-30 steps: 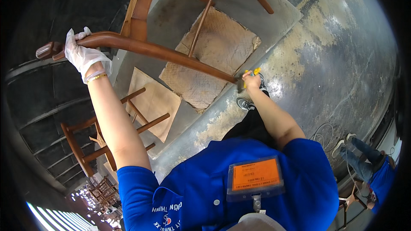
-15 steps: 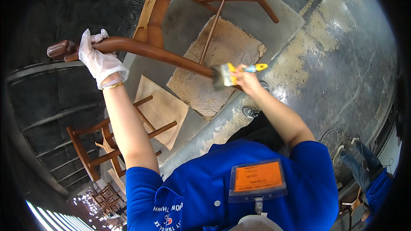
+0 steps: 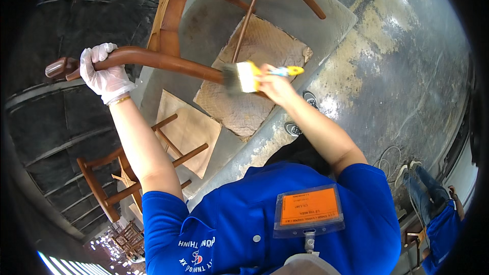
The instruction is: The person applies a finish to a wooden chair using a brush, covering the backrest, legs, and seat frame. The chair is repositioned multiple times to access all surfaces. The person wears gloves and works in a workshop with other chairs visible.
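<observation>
A brown wooden chair frame (image 3: pixel 173 0) lies tipped on a grey work platform (image 3: pixel 326 25). My left hand (image 3: pixel 104 74), in a white glove, grips the end of the chair's curved arm rail (image 3: pixel 163 62). My right hand (image 3: pixel 275 84) holds a wide paintbrush with a yellow handle (image 3: pixel 249 76). Its dark bristles rest against the same rail near its middle. A worn sheet of cardboard (image 3: pixel 260 46) lies under the chair.
A second chair frame (image 3: pixel 122 173) stands lower left beside another cardboard sheet (image 3: pixel 186 132). The stained concrete floor (image 3: pixel 402 66) spreads to the right. Another person in blue (image 3: pixel 433 214) crouches at the lower right. My shoes (image 3: pixel 300 117) show below the platform edge.
My right hand has come up from the platform edge and carried the brush left onto the rail. My left hand has stayed gripping the rail end.
</observation>
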